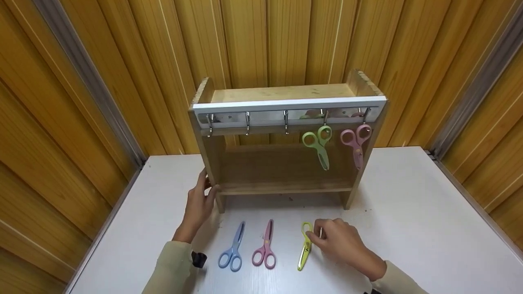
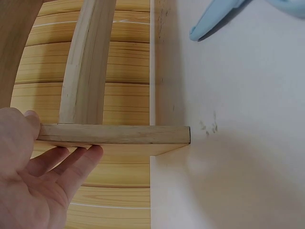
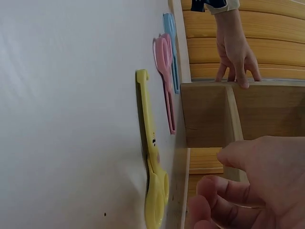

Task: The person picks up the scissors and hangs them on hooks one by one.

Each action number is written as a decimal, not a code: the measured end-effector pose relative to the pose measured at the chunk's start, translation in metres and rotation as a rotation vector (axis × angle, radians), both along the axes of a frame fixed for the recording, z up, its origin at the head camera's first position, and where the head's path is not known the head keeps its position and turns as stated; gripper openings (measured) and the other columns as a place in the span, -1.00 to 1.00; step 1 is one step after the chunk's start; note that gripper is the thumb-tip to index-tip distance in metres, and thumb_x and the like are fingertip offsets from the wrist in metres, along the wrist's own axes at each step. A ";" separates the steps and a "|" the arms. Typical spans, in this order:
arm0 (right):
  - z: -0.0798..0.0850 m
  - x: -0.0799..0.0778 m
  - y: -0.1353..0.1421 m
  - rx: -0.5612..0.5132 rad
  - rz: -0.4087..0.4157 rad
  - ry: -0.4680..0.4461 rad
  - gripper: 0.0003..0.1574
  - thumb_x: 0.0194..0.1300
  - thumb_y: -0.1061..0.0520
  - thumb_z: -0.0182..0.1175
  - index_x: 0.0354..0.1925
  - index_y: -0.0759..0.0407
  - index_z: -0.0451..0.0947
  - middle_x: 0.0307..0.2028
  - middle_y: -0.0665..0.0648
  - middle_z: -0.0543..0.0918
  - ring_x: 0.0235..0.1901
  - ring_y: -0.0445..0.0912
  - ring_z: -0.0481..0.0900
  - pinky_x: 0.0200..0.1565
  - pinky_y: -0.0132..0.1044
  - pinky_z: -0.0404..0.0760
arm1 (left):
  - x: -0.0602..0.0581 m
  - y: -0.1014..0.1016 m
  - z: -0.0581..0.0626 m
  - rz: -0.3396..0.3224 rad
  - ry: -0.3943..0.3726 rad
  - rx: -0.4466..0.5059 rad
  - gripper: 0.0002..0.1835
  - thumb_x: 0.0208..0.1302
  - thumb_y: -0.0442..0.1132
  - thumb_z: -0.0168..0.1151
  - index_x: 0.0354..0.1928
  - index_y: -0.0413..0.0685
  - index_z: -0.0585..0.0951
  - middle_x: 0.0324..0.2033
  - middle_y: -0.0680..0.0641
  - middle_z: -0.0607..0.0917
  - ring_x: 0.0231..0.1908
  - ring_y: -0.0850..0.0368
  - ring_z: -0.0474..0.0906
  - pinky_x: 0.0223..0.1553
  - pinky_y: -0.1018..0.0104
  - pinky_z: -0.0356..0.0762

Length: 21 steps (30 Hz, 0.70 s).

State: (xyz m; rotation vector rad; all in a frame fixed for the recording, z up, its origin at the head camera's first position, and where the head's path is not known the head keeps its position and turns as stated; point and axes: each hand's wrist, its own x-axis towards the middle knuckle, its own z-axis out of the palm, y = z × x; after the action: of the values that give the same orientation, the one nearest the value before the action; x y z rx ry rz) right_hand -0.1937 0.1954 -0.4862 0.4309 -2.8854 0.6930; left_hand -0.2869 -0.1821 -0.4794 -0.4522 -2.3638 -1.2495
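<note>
My left hand (image 1: pixel 199 206) grips the left side panel of a wooden shelf (image 1: pixel 286 190), thumb at its front edge and fingers behind. The left wrist view shows those fingers (image 2: pixel 78 164) against the panel. My right hand (image 1: pixel 339 241) is beside yellow scissors (image 1: pixel 305 253) lying on the white table, fingertips close by the upper handle loop. In the right wrist view its thumb and loosely bent fingers (image 3: pixel 228 191) stand apart with nothing between them. To the left lie pink scissors (image 1: pixel 267 241) and blue scissors (image 1: pixel 237 241), blades toward the shelf.
A metal hook rail (image 1: pixel 265 116) runs across the shelf's upper front. Green scissors (image 1: pixel 322 156) and another pink pair (image 1: pixel 358 153) hang from its two right hooks; the other three hooks are bare. Wood-patterned walls (image 1: pixel 286 41) enclose the white table (image 1: pixel 412 212).
</note>
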 end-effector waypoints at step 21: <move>-0.029 0.013 -0.015 0.060 0.023 0.027 -0.43 0.16 -0.28 0.47 -0.71 -0.13 0.40 -0.72 -0.23 0.34 -0.70 -0.29 0.25 -0.69 -0.34 0.23 | 0.000 0.001 0.001 0.019 -0.018 -0.001 -0.26 0.51 -0.32 0.20 0.60 0.05 0.13 0.34 -0.26 0.53 0.20 -0.21 0.61 0.12 -0.12 0.64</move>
State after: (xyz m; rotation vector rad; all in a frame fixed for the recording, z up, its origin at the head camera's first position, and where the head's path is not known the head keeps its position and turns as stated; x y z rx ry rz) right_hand -0.1803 0.1806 -0.5153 0.4777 -2.8866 0.6009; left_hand -0.2874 -0.1811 -0.4785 -0.4199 -2.3780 -1.2489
